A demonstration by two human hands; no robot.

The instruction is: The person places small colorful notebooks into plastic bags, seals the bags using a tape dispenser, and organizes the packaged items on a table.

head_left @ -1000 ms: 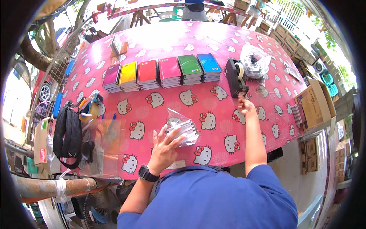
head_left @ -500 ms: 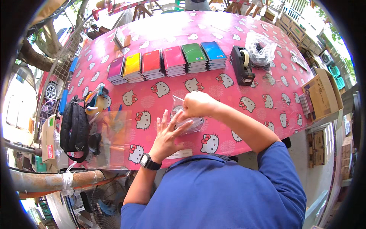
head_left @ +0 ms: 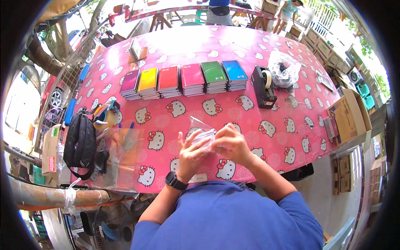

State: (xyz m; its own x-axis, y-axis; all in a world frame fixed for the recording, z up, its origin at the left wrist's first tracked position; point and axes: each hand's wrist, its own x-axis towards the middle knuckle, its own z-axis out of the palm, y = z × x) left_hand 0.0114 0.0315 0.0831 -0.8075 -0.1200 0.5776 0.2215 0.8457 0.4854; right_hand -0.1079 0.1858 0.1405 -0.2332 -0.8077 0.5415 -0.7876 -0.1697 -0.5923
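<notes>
Close in front of me, a small clear plastic bag (head_left: 199,126) with white-edged, flat contents stands tilted between my hands. My left hand (head_left: 189,157), with a black watch at its wrist, has its fingers curled round the bag's near left side. At the bag's right edge, my right hand (head_left: 231,145) has thumb and fingers pinched together on the plastic. What exactly lies inside is partly hidden by my fingers. Beyond them are stacks of spiral notebooks in purple (head_left: 130,81), yellow (head_left: 148,80), red (head_left: 168,79), pink (head_left: 192,77), green (head_left: 213,73) and blue (head_left: 234,71).
A black tape dispenser (head_left: 262,89) and a crumpled clear bag (head_left: 284,68) stand right of the notebooks. An open cardboard box (head_left: 352,112) is at the right edge. On the left lie a black backpack (head_left: 79,141) and clear plastic sheets (head_left: 125,160). A person (head_left: 218,12) stands beyond the table.
My right hand has come down and to the right, from above the bag to its right edge. My left fingers, spread before, now curl round the bag. The view has tilted slightly.
</notes>
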